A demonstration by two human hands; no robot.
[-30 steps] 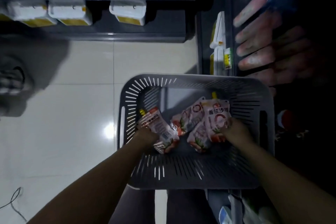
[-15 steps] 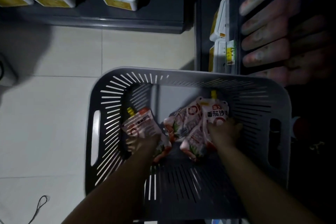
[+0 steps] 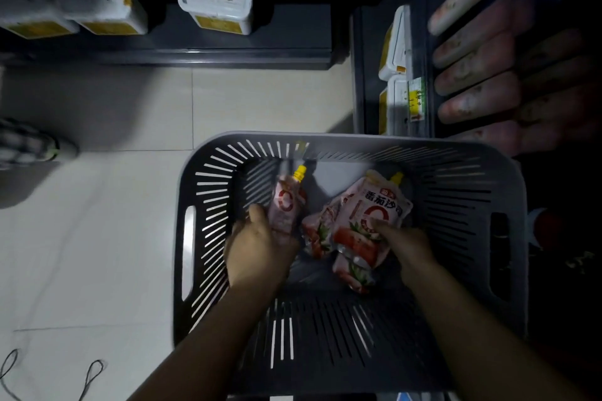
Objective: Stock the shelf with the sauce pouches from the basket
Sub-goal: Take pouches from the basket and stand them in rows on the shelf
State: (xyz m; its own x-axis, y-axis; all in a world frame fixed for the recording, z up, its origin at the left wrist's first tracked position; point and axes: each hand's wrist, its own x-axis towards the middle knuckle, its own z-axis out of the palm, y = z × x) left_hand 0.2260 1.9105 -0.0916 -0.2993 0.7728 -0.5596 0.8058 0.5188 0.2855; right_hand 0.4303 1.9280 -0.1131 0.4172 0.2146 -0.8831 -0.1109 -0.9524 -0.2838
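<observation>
A grey slotted basket stands on the floor below me. Both my hands are inside it. My left hand grips a red-and-white sauce pouch with a yellow spout, held upright near the basket's left side. My right hand grips another sauce pouch with a red ring and printed characters, thumb on its front. More pouches lie beneath and beside it on the basket bottom. On the dark shelf at the upper right, rows of pouches lie side by side.
A low dark shelf across the top holds white tubs with yellow labels. More white tubs and a price tag sit at the right shelf's edge. Pale floor tiles lie to the left, with a shoe and cord loops.
My left hand has turned its pouch upright and raised it off the basket bottom. My right hand has lifted its pouch from the pile. The view has moved closer to the basket.
</observation>
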